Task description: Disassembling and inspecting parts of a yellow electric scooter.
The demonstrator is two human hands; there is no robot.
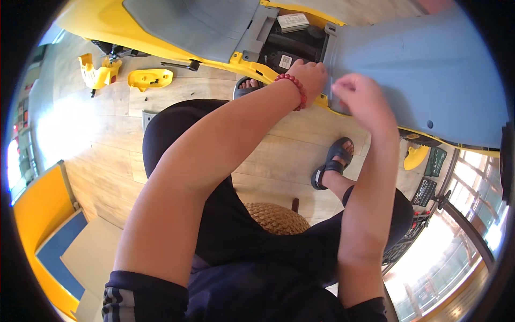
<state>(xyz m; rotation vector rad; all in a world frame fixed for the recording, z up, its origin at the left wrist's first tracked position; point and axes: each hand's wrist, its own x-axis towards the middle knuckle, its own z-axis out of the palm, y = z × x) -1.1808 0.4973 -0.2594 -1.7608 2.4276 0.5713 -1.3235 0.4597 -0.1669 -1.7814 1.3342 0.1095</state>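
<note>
A large yellow and grey vehicle body (214, 37) spans the far side, with an open compartment (273, 40) in its middle. My left hand (308, 78), with a red bead bracelet (295, 88) at the wrist, is at the compartment's near right corner. Its fingers are curled downward, and their tips are hidden. Just to the right, my right hand (358, 95) is by the near edge of the smooth grey panel (418, 70). Its thumb and fingers are drawn together, and whatever they may hold is too small to make out. Inside the compartment is a white-labelled box (293, 22).
Yellow plastic parts (150, 79) and a dark handled tool (182, 65) are on the wood floor at left. Tool trays (425, 192) lie at right. Orange and blue boards (60, 252) stand lower left. A woven stool (276, 217) is beneath me.
</note>
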